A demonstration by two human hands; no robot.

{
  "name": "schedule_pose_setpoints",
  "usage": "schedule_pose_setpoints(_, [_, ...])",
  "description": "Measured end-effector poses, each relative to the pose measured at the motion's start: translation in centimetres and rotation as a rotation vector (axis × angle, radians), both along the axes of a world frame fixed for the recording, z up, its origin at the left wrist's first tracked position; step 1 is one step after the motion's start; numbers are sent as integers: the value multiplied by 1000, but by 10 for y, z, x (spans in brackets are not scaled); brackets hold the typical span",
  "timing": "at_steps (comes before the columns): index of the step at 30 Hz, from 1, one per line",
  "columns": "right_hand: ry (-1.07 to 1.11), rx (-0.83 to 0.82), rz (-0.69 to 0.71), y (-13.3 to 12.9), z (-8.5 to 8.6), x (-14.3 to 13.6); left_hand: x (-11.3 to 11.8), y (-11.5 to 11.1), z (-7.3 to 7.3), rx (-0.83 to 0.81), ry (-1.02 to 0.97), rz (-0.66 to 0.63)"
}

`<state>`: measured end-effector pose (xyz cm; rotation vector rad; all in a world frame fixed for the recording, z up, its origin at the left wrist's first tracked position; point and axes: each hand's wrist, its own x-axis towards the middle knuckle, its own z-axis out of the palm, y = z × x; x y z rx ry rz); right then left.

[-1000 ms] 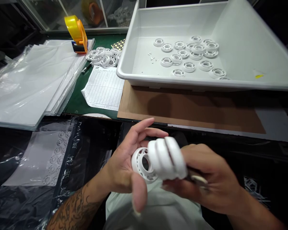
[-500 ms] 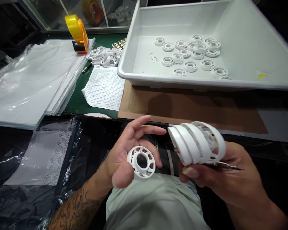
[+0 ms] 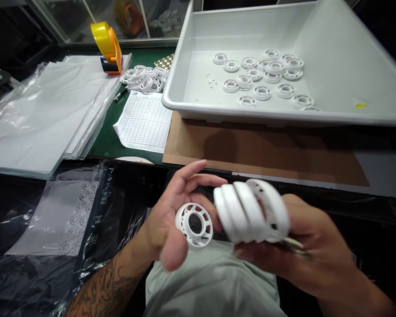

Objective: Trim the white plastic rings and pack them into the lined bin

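A single white plastic ring with slots around its hub sits in my left hand, held between the thumb and the curled fingers, its open face towards me. In my right hand is a stack of several similar white rings, lying on its side and blurred by motion. A thin metal tool sticks out beneath the stack from the same hand; its kind cannot be made out. The near end of the stack is close to the fingertips of my left hand.
A large white tray with scattered rings stands on brown cardboard. Left of it are a ring pile, a printed sheet, a tape dispenser and stacked plastic bags. Black plastic wrap covers the lower left.
My right hand has moved left and slightly down with the stack of rings, towards my left hand. The left hand and its ring have barely moved; the thumb has shifted slightly.
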<state>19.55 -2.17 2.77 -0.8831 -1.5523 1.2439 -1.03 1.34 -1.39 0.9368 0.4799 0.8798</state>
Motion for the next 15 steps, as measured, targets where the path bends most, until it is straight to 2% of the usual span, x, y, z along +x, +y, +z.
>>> schedule_pose_setpoints(5, [-261, -42, 204, 8, -11, -8, -4, 3, -4, 0, 123, -60])
schedule_pose_setpoints(10, [-298, -115, 290, 13, -5, -4, -11, 7, -10, -13, 151, -105])
schedule_pose_setpoints(12, [-279, -22, 277, 13, -5, -2, -11, 10, -12, -33, 90, -90])
schedule_pose_setpoints(15, [-396, 288, 76, 14, -12, -5, -2, 13, -12, -155, 2, 31])
